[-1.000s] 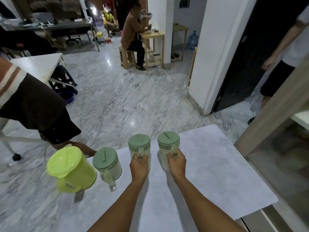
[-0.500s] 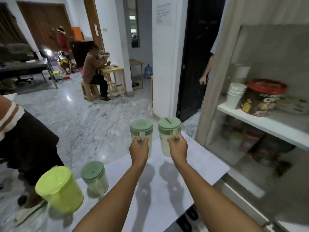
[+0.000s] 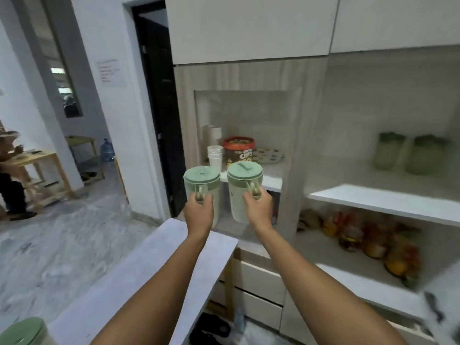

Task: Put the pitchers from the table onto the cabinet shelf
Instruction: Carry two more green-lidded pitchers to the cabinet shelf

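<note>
Your left hand (image 3: 199, 212) is closed around the handle of one pale green pitcher (image 3: 202, 187), and your right hand (image 3: 257, 207) grips the handle of a second pitcher (image 3: 242, 192) just beside it. Both are upright with lids on, held in the air at centre frame, past the far corner of the tabletop (image 3: 154, 267) and in front of the cabinet (image 3: 308, 120). On the shelf (image 3: 388, 202) at right, two more green pitchers (image 3: 408, 154) stand side by side, blurred. A stack of white cups (image 3: 215, 156) and a red-lidded tub (image 3: 239, 151) sit in the narrower compartment behind your hands. Another green lid (image 3: 23, 332) shows at the lower left.
</note>
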